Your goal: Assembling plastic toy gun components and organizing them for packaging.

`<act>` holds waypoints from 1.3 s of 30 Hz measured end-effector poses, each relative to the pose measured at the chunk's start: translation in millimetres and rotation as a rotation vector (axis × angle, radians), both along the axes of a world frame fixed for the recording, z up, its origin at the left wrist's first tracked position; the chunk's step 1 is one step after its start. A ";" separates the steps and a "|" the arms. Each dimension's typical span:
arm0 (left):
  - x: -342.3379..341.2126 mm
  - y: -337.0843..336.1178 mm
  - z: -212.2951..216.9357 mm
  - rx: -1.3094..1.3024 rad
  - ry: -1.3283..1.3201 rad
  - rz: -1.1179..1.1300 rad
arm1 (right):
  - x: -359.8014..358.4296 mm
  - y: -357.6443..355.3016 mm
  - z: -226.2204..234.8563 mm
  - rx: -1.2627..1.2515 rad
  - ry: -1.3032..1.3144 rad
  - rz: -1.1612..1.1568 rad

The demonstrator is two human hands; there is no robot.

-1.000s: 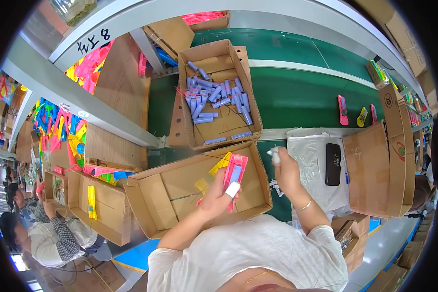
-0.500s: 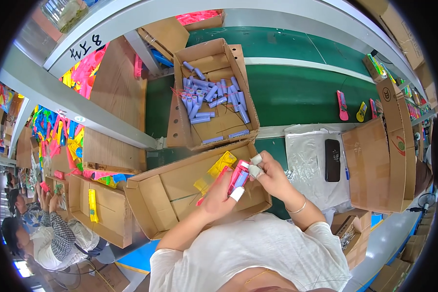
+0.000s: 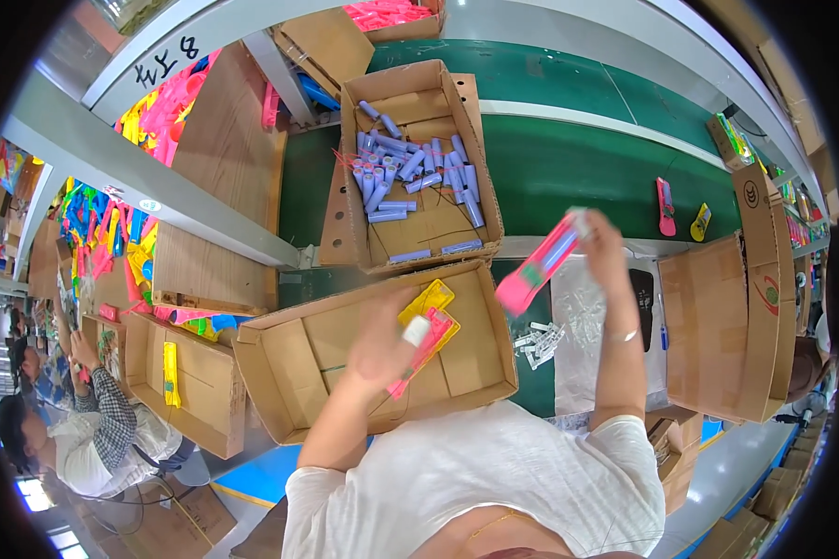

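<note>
My right hand holds up a pink plastic casing by one end, above the bench right of the open carton. A purple cylindrical battery cell and a small green circuit board show inside it. My left hand, smeared by motion, is over the low cardboard carton. Its white-covered thumb lies against a second pink casing; whether the fingers grip it I cannot tell. Under that casing lies a yellow casing.
Behind stands a cardboard box of purple battery cells. Small clear plastic pieces lie right of the carton, near a black phone-like object. More casings rest on the green bench. Co-workers sit at left; a metal frame crosses there.
My right hand has moved right and away from my left, carrying the pink casing with the battery cell. My left hand has moved left, to the pink casing in the carton. Clear pieces now show.
</note>
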State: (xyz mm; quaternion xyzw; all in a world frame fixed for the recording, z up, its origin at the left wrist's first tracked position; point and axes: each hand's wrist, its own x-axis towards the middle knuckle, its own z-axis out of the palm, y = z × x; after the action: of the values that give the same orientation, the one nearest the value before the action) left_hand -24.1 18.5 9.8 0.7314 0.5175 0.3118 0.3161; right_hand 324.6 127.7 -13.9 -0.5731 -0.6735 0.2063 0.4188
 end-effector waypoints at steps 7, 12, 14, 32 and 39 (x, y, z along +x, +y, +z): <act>12.8 -3.4 8.5 -0.220 0.557 -0.045 | 124.4 112.3 -108.0 -0.126 -0.343 -0.375; 8.1 -15.7 -4.5 -0.283 0.449 -0.103 | 60.0 106.6 -98.2 0.076 -0.436 -0.493; 4.4 -15.8 -4.4 -0.244 0.358 -0.109 | 13.8 82.4 -64.9 0.312 -0.303 -0.457; 9.8 -7.9 23.2 -1.024 -1.022 -0.357 | -166.9 -50.1 45.0 -0.263 0.679 0.640; 14.3 -12.3 1.4 -0.759 -0.781 0.009 | -160.5 -79.8 43.0 -0.546 0.091 0.358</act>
State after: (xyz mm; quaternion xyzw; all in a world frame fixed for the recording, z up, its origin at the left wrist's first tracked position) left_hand -9.7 6.2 11.3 0.3936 0.4409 0.3527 0.7255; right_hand 164.1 47.9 29.1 -0.5269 -0.6641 0.4750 0.2361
